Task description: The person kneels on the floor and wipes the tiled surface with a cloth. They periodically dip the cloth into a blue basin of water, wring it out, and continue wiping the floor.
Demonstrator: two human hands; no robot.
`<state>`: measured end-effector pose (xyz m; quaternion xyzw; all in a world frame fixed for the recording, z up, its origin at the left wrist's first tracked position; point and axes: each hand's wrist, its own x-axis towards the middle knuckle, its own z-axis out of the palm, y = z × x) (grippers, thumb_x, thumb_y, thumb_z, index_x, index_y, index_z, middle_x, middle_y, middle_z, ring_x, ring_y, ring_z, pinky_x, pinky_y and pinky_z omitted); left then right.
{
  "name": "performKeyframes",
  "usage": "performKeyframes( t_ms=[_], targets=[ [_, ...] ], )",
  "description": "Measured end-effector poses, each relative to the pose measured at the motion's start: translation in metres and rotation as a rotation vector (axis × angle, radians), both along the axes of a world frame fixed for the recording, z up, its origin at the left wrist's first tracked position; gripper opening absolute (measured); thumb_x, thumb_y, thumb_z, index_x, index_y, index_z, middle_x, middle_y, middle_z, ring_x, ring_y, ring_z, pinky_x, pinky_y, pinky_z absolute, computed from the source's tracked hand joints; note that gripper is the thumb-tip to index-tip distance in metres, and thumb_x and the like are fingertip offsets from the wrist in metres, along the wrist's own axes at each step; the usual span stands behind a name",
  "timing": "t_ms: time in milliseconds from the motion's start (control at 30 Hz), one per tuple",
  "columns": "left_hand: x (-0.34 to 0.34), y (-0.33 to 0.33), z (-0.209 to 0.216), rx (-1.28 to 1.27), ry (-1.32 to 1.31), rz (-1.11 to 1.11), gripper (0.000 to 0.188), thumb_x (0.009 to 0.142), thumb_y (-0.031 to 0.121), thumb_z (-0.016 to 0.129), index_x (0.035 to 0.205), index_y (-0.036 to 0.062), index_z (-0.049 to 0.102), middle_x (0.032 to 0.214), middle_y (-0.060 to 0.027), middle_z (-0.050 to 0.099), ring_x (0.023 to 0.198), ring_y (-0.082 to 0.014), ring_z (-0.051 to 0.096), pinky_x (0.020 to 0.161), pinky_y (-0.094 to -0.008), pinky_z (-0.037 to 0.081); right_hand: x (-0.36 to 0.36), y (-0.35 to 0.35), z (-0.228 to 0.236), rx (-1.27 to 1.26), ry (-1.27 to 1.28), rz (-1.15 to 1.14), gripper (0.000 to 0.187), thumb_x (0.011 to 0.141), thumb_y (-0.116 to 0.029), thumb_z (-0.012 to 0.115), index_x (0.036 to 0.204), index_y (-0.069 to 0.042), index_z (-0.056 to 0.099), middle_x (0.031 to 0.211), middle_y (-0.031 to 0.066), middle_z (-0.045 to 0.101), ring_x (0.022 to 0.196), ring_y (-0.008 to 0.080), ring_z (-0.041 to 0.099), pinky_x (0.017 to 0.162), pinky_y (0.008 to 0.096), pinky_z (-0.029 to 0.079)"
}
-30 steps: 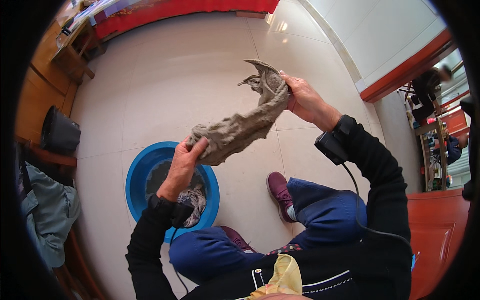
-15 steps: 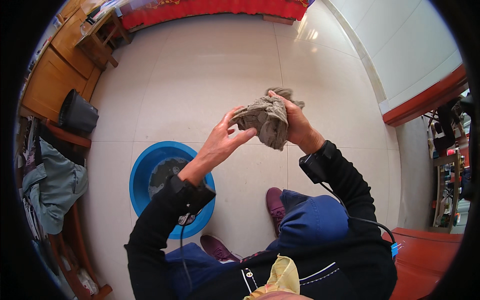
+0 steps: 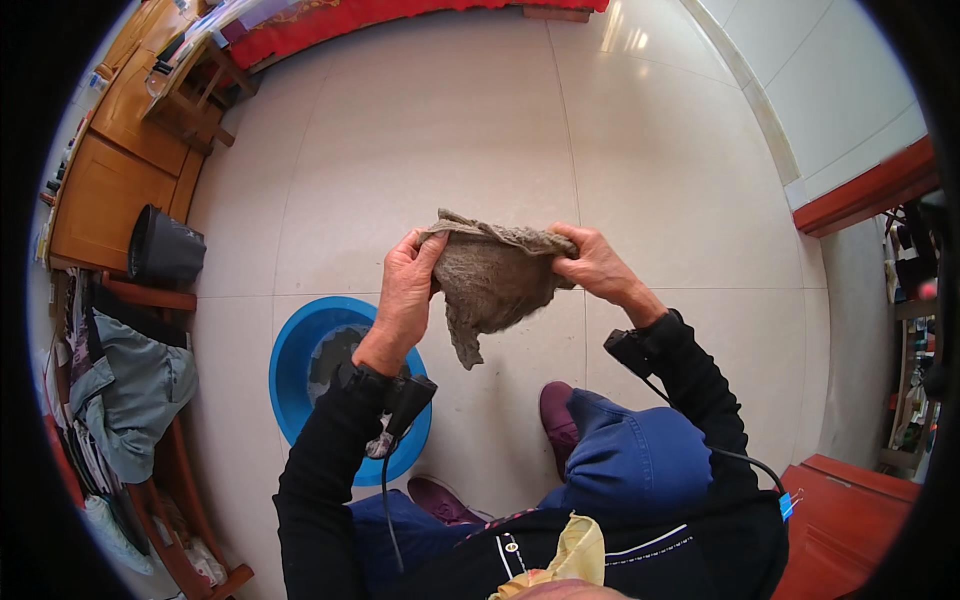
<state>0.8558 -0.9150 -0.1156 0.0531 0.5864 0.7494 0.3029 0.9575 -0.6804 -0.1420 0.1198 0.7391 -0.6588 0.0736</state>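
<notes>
A wrinkled grey-brown cloth (image 3: pixel 490 285) hangs in front of me over the tiled floor, stretched between both hands. My left hand (image 3: pixel 408 290) pinches its left upper corner, thumb on top. At the opposite end, my right hand (image 3: pixel 600 268) is closed on the right upper edge. The cloth's lower part droops, with a ragged corner dangling towards the left. Below and left of the cloth stands a blue plastic basin (image 3: pixel 290 340) holding murky grey water (image 3: pixel 335 355); my left forearm covers part of it.
Pale floor tiles (image 3: pixel 440 130) stretch ahead. At the left are a black bin (image 3: pixel 165 245), a wooden cabinet (image 3: pixel 110 200) and a rack with a grey-green garment (image 3: pixel 140 390). A red wooden piece of furniture (image 3: pixel 850 530) stands at the lower right. Cables run from devices on both wrists.
The bunched cloth has been opened out and now hangs between my hands. My left hand, loosely spread before, now grips its corner. Both hands have come slightly nearer to me.
</notes>
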Motion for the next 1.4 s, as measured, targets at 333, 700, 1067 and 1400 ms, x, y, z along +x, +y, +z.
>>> performKeyframes(
  t_ms=[333, 700, 1067, 1400],
  targets=[
    [-0.056, 0.009, 0.018, -0.401, 0.381, -0.381, 0.031, 0.089, 0.033, 0.070, 0.096, 0.0029, 0.070, 0.082, 0.0016, 0.061, 0.075, -0.0086, 0.052, 0.067, -0.0254, 0.044, -0.045, 0.063, 0.005, 0.090, 0.261, -0.166, 0.020, 0.087, -0.019, 0.067, 0.097, -0.002, 0.067, 0.082, 0.0000, 0.064, 0.077, 0.0085, 0.056, 0.068, 0.0261, 0.048],
    [-0.091, 0.053, 0.018, -0.416, 0.914, -0.508, 0.029, 0.078, 0.020, 0.080, 0.097, 0.0030, 0.065, 0.080, -0.0028, 0.061, 0.076, -0.0176, 0.056, 0.068, -0.0307, 0.046, -0.032, 0.104, 0.025, 0.656, 0.713, -0.464, 0.028, 0.085, 0.001, 0.061, 0.112, -0.007, 0.064, 0.094, 0.0099, 0.068, 0.083, 0.0211, 0.065, 0.076, 0.0292, 0.052],
    [0.026, 0.040, -0.165, -0.654, 0.931, -0.712, 0.039, 0.077, 0.018, 0.078, 0.108, 0.0056, 0.057, 0.089, -0.0164, 0.066, 0.086, -0.0354, 0.064, 0.073, -0.0442, 0.051, 0.067, 0.115, -0.108, 0.678, -0.211, 0.189, 0.031, 0.078, -0.005, 0.058, 0.108, -0.006, 0.065, 0.101, 0.0158, 0.068, 0.094, 0.0313, 0.064, 0.083, 0.0386, 0.051],
    [-0.021, 0.042, -0.211, -0.739, 0.414, -0.044, 0.044, 0.088, 0.031, 0.071, 0.119, 0.0010, 0.062, 0.095, -0.0135, 0.071, 0.088, -0.0205, 0.066, 0.075, -0.0339, 0.052, -0.007, 0.123, -0.154, 1.134, 0.341, -0.635, 0.032, 0.084, -0.016, 0.066, 0.114, -0.008, 0.061, 0.113, 0.0126, 0.060, 0.108, 0.0317, 0.056, 0.094, 0.0426, 0.044]
  ],
)
